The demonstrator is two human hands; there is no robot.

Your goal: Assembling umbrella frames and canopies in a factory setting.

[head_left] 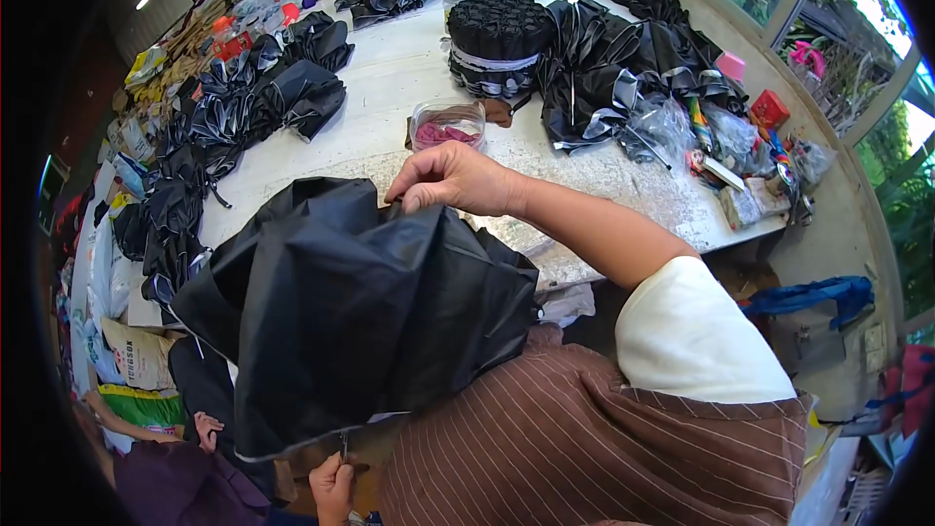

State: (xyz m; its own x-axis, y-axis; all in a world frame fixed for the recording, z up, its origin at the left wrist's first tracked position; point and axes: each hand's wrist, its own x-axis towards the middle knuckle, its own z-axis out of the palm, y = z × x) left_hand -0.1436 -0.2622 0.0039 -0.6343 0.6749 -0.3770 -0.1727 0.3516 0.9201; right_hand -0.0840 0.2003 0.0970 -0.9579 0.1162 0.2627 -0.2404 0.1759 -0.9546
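I hold a black umbrella canopy (351,312) bunched up over my lap, in front of a brown striped apron. My right hand (453,180) pinches the fabric at the canopy's top edge, fingers closed on it. Low in the picture, my left hand (333,489) grips a thin metal part (343,444) that sticks out under the canopy. The canopy hides most of what lies below it.
A white table (390,68) carries a clear tub of pink bits (448,125), a round bundle of black folded pieces (499,39) and heaps of black canopies (282,97) (623,68). Bags and small packets (750,156) crowd its right end. Another person's hand (206,429) is at lower left.
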